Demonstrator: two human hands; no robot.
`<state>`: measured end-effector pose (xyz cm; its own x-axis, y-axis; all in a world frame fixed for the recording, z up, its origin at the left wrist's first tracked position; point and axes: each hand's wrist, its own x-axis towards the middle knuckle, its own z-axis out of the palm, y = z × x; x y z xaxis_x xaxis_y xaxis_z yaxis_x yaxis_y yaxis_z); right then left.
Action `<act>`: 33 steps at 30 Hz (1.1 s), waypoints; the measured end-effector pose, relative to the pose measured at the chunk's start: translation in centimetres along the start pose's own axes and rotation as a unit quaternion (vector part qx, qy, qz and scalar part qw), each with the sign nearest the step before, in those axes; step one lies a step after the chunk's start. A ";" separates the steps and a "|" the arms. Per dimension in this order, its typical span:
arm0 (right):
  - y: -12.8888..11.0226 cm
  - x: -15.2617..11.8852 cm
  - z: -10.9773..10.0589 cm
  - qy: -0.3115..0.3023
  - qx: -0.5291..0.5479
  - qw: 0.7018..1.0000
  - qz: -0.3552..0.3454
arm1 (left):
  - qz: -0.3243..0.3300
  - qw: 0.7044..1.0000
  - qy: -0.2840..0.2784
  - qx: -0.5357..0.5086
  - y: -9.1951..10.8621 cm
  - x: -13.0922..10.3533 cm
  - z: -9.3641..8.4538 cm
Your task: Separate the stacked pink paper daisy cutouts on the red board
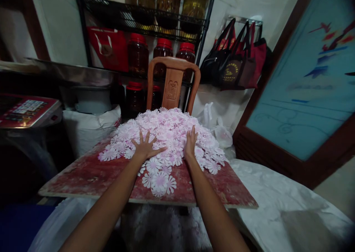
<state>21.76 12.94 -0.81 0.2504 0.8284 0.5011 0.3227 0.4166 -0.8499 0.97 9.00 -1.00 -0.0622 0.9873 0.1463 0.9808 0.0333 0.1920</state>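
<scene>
A big heap of pale pink and white artificial flower heads (169, 124) covers the far half of a worn red board (91, 174). My left hand (144, 148) rests against the near left side of the heap, its fingers spread wide. On the right, my right hand (190, 143) stands edge-on against the flowers with its fingers stretched out. Neither hand grips anything. Between my forearms, a few loose flower heads (159, 181) trail toward the board's front edge.
Behind the board stands a wooden chair (172, 84), backed by a black rack (203, 34) with red-lidded jars (138, 54). A red-topped scale (27, 109) and a white sack (91, 128) are at left. Bags (235, 60) hang beside a glass-panelled door (307, 78); white sheeting (277, 193) lies right.
</scene>
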 end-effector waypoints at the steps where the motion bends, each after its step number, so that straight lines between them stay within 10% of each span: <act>1: -0.1 -0.2 0.1 -0.007 -0.033 0.999 -0.009 | 0.000 1.000 -0.003 0.000 0.0 0.0 0.0; 13: -0.7 -2.5 0.6 -0.196 -0.287 0.937 -0.035 | -0.009 1.000 -0.017 0.004 0.2 0.1 0.0; 33: -0.7 -2.5 1.0 -0.268 -0.397 0.878 0.027 | -0.011 1.000 -0.008 -0.013 0.3 -0.1 -0.1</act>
<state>19.99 10.97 -1.62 -0.1114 0.9846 0.1350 0.9109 0.1554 -0.3821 1.22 8.92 -0.86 -0.0802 0.9887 0.1268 0.9741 0.0508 0.2202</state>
